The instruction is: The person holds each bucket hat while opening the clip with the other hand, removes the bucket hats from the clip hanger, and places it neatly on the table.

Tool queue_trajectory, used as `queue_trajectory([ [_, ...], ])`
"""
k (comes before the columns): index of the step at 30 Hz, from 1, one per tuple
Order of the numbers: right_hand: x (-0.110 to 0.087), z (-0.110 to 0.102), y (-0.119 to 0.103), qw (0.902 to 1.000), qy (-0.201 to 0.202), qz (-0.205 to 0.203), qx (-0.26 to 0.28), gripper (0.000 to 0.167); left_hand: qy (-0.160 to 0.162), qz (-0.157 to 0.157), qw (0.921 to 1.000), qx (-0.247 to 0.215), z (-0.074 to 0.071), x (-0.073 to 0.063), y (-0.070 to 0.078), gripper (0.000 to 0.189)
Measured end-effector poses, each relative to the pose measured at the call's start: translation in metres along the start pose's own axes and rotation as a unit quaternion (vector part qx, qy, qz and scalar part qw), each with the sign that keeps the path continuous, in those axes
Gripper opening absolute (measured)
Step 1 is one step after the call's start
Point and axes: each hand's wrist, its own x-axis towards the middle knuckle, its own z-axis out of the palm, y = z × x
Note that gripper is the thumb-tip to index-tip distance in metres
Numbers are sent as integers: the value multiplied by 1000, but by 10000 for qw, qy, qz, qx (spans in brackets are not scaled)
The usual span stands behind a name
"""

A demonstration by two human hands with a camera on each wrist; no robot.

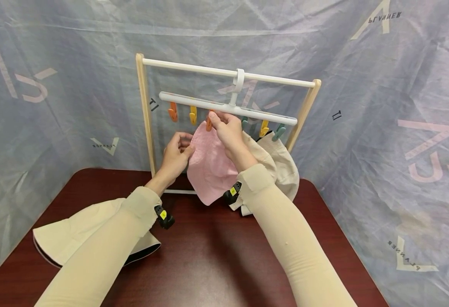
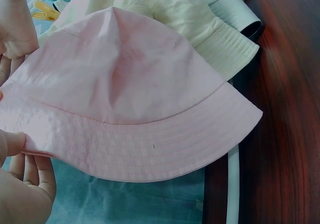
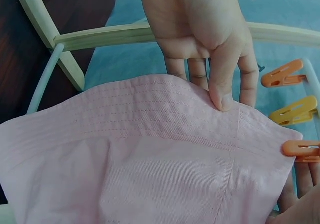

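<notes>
A pink bucket hat (image 1: 210,166) hangs by its brim edge from an orange clothespin (image 3: 301,149) on the white hanger (image 1: 193,101). My left hand (image 1: 176,157) pinches the brim between thumb and fingers; in the right wrist view the left thumb (image 3: 222,94) lies on the stitched brim. At the clothespin, my right hand (image 1: 230,134) has its thumb on the front and its fingers behind, pinching it. Only part of the right hand (image 2: 17,24) shows in the left wrist view. Cream hats (image 1: 285,164) hang on the right, partly hidden by my right arm.
The hanger hooks over the top bar (image 1: 189,67) of a wood-framed rack. Another orange clip (image 1: 173,111) and a yellow clip (image 1: 192,115) hang to the left. A cream hat with dark lining (image 1: 82,226) lies on the dark red table (image 1: 193,264), partly under my left forearm.
</notes>
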Motion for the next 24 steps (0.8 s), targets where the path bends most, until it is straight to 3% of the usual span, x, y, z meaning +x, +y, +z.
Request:
queue_trajectory([
  [18, 1, 0, 0, 9996, 101, 1, 256, 30, -18, 45, 10000, 61, 0, -1, 0, 28],
  [24, 1, 1, 1, 9993, 159, -84, 316, 21, -25, 15, 10000, 57, 0, -2, 0, 28],
])
